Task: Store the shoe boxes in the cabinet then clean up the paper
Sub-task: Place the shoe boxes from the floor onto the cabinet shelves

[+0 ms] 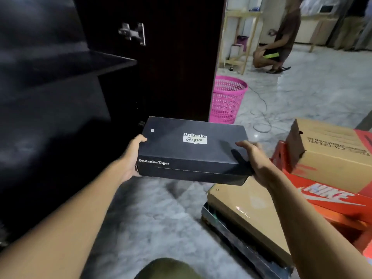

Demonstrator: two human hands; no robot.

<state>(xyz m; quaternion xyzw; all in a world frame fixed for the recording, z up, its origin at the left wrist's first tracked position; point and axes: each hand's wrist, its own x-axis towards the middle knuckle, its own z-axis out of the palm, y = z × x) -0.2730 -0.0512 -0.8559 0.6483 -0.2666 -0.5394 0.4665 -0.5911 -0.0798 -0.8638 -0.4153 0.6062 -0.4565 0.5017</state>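
A black Onitsuka Tiger shoe box (pixel 193 152) hangs level in the air in front of me, lid closed. My left hand (pixel 133 156) grips its left end, thumb on the lid. My right hand (pixel 255 158) holds its right end, fingers spread over the lid's corner. The dark cabinet (pixel 60 109) stands open to the left, with a bare shelf (pixel 80 63) at upper left and its door (pixel 177 57) swung out behind the box.
To my right lie stacked shoe boxes: a flat brown box (pixel 249 210), an orange Nike box (pixel 330 198) and a tan box (pixel 330 150) on top. A pink mesh basket (pixel 227 99) stands past the door. A person (pixel 281 41) crouches at the back. A cable (pixel 259 111) trails on the marble floor.
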